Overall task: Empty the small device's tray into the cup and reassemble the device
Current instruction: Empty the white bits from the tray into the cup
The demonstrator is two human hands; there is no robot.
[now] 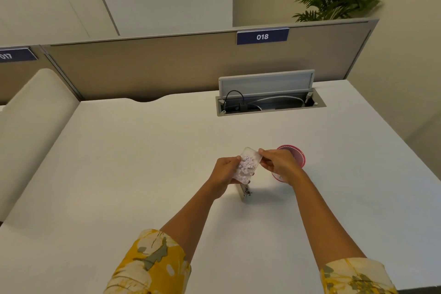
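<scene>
A clear plastic tray (247, 166) full of small pale paper bits is held above the white desk (143, 162), tilted. My left hand (225, 172) grips its left side and lower end, and my right hand (278, 164) pinches its upper right edge. Below the tray, a small whitish device body (245, 193) with metal parts pokes out under my left hand; whether that hand touches it is unclear. A pink cup (297, 154) stands just behind my right hand, partly hidden by it.
An open cable box (269, 102) with a raised lid and wires sits in the desk at the back right. A beige partition with a "018" label (262, 36) runs along the far edge. A cushioned seat back (28, 126) is on the left.
</scene>
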